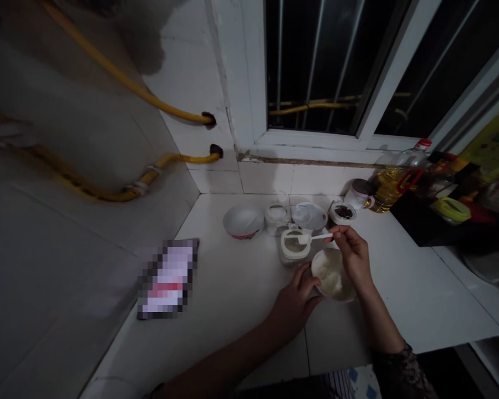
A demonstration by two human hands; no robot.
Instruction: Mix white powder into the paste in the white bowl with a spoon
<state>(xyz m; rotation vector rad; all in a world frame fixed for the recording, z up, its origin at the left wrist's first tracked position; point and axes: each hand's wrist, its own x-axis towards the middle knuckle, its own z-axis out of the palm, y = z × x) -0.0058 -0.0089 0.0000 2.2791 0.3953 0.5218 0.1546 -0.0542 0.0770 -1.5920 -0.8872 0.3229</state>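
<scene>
My left hand point(298, 296) grips the left rim of a bowl point(331, 272) that holds a pale, powdery substance. In my right hand point(351, 256) is the handle of a small white spoon point(316, 238). The spoon's head is over the mouth of a square jar point(295, 252) with a white rim; its contents are too dim to name. Just behind that jar stand another clear jar point(276, 217) and a bowl point(311, 216) with something whitish in it. To their left is a wide white bowl point(244, 220) with a pink pattern near its base.
A jar with dark contents point(342, 211), a mug point(360, 194) and an oil bottle point(393, 180) line the back right. More bottles and a yellow-green lidded container point(451, 209) crowd a dark box. A blurred-out, phone-like rectangle point(169, 279) lies left. Yellow pipes point(170, 160) enter the wall.
</scene>
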